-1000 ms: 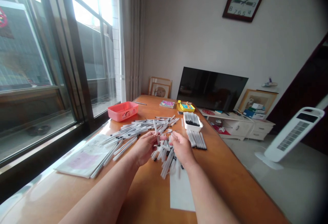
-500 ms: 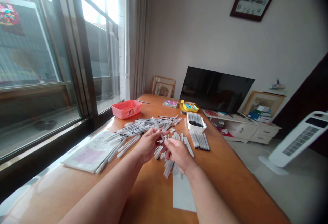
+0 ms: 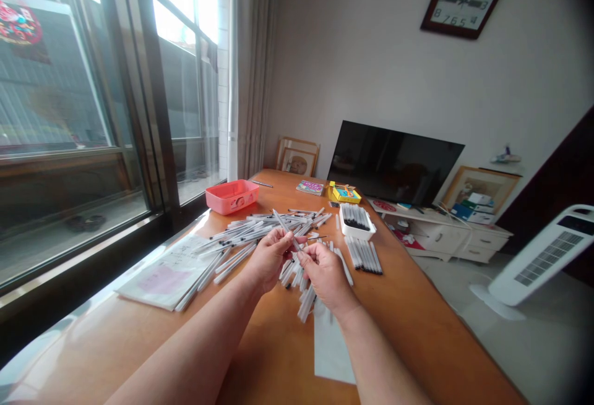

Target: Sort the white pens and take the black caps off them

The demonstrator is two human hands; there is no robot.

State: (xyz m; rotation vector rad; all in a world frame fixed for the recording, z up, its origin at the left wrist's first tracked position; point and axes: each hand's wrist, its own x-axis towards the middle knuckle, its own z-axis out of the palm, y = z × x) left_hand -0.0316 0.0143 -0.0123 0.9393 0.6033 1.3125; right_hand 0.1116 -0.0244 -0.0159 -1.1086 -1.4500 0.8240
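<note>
Between both hands I hold a slim whitish pen (image 3: 281, 219), tilted with its far end pointing up and left. My left hand (image 3: 271, 260) is closed round its middle. The fingers of my right hand (image 3: 323, 271) pinch its near end, which they partly hide. Beyond my hands spreads a heap of similar pens (image 3: 250, 230), clear-barrelled with dark tips. Below and between the hands lies a pile of short whitish pieces (image 3: 305, 306), perhaps caps; my right hand covers part of it.
A white box of pens (image 3: 357, 232) stands at the right, with a row of pens (image 3: 364, 255) before it. A pink box (image 3: 232, 198), a yellow box (image 3: 346, 193) and a booklet (image 3: 310, 187) sit farther back. Papers (image 3: 162, 275) lie left; a white sheet (image 3: 331, 349) lies near me.
Both hands stay close together on the pen, with my right fingers shifting slightly at its near end. The whole view has moved a little; the other things lie as before.
</note>
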